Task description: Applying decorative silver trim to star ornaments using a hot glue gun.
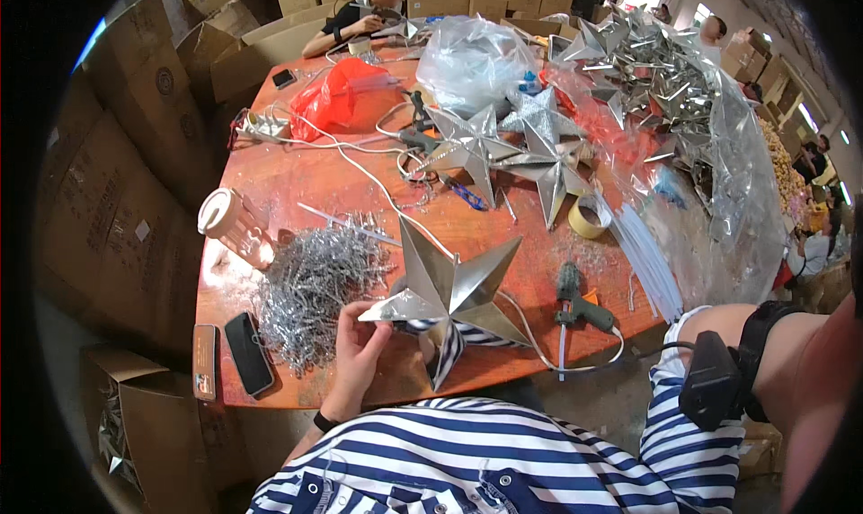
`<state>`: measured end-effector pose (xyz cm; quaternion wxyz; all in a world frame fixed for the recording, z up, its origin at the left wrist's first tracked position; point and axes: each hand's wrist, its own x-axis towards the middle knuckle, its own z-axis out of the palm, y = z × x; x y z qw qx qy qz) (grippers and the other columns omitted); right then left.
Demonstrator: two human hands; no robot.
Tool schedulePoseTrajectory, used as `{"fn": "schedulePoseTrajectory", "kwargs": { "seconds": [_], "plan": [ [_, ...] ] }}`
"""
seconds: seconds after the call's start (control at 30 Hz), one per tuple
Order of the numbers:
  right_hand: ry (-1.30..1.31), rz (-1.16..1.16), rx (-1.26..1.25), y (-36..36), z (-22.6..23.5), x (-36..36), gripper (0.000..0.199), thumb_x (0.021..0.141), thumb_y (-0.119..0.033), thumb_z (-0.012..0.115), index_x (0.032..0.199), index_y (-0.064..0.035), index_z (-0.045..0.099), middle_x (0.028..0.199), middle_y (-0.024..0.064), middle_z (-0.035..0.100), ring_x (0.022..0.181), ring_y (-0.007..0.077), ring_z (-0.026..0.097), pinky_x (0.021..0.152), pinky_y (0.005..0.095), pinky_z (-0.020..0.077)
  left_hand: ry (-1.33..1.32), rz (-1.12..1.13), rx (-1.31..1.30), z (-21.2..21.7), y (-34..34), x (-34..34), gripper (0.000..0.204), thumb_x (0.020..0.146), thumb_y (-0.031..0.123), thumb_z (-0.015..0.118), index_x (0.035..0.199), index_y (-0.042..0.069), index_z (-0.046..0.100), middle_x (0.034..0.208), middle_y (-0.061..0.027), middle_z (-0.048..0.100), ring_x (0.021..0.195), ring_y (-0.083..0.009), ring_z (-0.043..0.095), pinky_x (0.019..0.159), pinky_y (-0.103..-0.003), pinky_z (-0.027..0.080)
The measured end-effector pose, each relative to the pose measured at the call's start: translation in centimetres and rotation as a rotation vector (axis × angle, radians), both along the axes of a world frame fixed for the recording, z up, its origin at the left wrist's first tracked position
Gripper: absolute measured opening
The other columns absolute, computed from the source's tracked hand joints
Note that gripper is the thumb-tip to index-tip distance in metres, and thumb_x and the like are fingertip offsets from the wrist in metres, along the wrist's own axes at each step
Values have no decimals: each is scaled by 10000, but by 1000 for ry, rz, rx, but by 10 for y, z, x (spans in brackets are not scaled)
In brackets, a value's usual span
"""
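Note:
My left hand (359,346) pinches one point of a shiny silver five-pointed star (452,300) between thumb and fingers. The star is tilted over the near edge of the table, in front of my striped clothes. My right arm (791,361) comes in at the right rim with a black strapped device (715,379) on it; the hand itself is out of the picture. Right of the star, a dark green glue gun (580,307) lies on the table, its cord running behind the star. Beside my left hand is a heap of silver tinsel strands (324,280).
On the red-brown table (351,186) lie more silver stars (548,168), a tape roll (589,216), glue sticks (645,258), scissors (413,165), phones (249,354) and a pink cup (238,226). A large plastic bag of stars (670,83) fills the right. Another person (360,24) sits opposite.

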<state>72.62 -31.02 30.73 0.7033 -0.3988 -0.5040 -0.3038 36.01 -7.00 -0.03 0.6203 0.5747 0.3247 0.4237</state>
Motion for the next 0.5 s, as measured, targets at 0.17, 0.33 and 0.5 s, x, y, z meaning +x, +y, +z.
{"fn": "schedulePoseTrajectory", "kwargs": {
  "seconds": [0.17,0.33,0.5],
  "plan": [
    [-188,-223,7,-141,-5,108,446,997,-382,336,1254,-46,478,1223,178,589,1161,348,524,1054,497,379,-113,-3,-38,-5,-8,1,327,919,-6,620,1204,66,477,1054,-8,572,908,-51,547,766,-196,462],
    [-353,-407,32,-50,-27,-2,443,999,-355,323,1208,-17,518,1197,186,600,1134,354,547,1047,504,393,-104,49,-84,-8,-17,-8,320,903,-22,629,1173,59,478,1086,-31,599,929,-72,580,781,-203,485],
    [-494,-566,-22,0,-26,-48,451,1001,-328,310,1162,13,558,1171,193,611,1106,359,570,1039,511,408,-149,63,-186,-9,-12,-15,316,895,-28,635,1159,55,483,1033,-41,618,880,-78,595,774,-218,500]
  ]
}}
